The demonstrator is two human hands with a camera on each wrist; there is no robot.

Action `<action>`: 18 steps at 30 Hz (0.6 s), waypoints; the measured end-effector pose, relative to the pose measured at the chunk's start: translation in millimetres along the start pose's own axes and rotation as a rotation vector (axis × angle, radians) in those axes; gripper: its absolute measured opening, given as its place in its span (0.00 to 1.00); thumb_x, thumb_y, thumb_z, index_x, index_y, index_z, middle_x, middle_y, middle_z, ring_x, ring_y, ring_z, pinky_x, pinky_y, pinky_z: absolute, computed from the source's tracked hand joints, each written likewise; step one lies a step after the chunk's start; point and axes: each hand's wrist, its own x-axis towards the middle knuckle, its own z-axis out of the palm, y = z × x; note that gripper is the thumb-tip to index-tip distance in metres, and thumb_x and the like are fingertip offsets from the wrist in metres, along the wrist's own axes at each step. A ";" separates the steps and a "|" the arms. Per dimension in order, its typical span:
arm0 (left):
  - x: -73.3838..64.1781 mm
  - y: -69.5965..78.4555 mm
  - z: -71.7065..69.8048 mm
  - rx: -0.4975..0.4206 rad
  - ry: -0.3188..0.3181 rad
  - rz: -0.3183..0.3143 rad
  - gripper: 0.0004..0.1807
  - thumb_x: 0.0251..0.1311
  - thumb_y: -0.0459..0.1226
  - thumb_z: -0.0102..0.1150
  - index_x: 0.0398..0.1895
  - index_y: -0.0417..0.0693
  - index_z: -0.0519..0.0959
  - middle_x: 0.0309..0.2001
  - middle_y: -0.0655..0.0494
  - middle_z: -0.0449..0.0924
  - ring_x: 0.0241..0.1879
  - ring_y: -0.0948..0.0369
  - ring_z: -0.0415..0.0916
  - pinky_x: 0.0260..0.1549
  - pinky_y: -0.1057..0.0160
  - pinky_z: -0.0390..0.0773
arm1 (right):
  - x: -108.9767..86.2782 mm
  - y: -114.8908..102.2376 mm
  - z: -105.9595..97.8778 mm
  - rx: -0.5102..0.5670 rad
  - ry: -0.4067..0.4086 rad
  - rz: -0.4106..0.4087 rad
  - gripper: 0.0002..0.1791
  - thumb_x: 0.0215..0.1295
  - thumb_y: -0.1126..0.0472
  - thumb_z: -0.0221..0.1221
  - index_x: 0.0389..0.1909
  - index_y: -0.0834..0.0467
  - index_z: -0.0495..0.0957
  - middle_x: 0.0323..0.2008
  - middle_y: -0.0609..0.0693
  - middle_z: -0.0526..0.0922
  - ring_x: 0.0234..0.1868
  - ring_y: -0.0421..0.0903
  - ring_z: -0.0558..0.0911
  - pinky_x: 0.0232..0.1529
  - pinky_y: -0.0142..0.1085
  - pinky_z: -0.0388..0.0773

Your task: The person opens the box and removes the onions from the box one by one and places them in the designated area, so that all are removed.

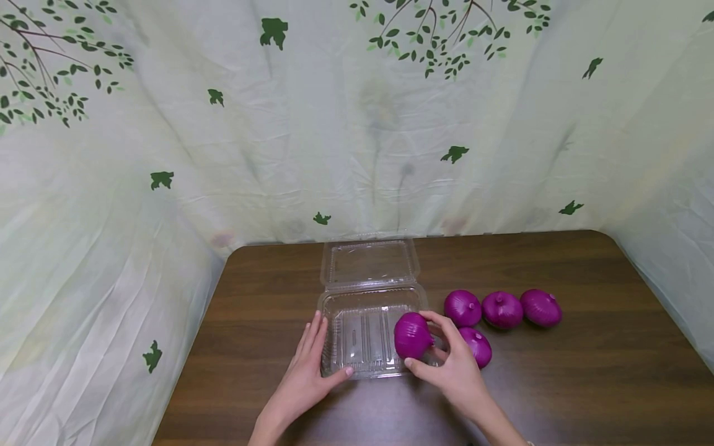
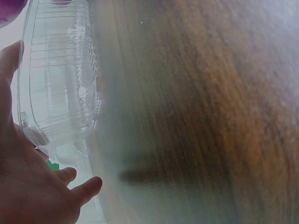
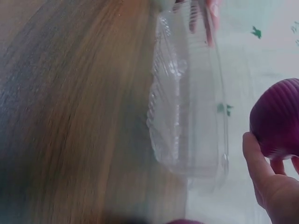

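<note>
A purple-red onion (image 1: 412, 335) is held by my right hand (image 1: 450, 362), its thumb and fingers round the bulb. In the head view it overlaps the right side of a clear plastic clamshell box (image 1: 362, 334); the right wrist view shows the onion (image 3: 278, 119) above the level of the rim. My left hand (image 1: 304, 371) rests at the box's left front corner, fingers straight along the side and thumb at the front rim. The box's lid (image 1: 370, 263) lies folded back, away from me.
Right of the box sit an onion (image 1: 462, 308), another onion (image 1: 502, 310) and a third onion (image 1: 541, 307) in a row. One more onion (image 1: 475, 347) lies nearer, partly behind my right hand. A brown wooden table (image 1: 586, 384) carries everything; a leaf-patterned curtain (image 1: 346, 136) hangs behind.
</note>
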 end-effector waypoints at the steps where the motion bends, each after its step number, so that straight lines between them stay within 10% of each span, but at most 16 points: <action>1: 0.2 0.0 0.2 -0.001 -0.001 0.000 0.61 0.51 0.61 0.68 0.80 0.49 0.44 0.79 0.57 0.32 0.76 0.46 0.35 0.66 0.35 0.49 | -1.4 0.1 -1.8 0.014 0.008 -0.002 0.43 0.45 0.64 0.78 0.63 0.42 0.70 0.59 0.47 0.73 0.59 0.49 0.76 0.54 0.38 0.77; 18: 1.1 -0.2 1.4 -0.005 -0.007 -0.004 0.61 0.52 0.60 0.68 0.80 0.49 0.44 0.79 0.58 0.31 0.76 0.46 0.34 0.66 0.35 0.49 | -24.8 -4.8 -30.1 0.045 0.157 -0.032 0.45 0.46 0.74 0.74 0.67 0.56 0.68 0.56 0.54 0.73 0.55 0.45 0.78 0.48 0.35 0.80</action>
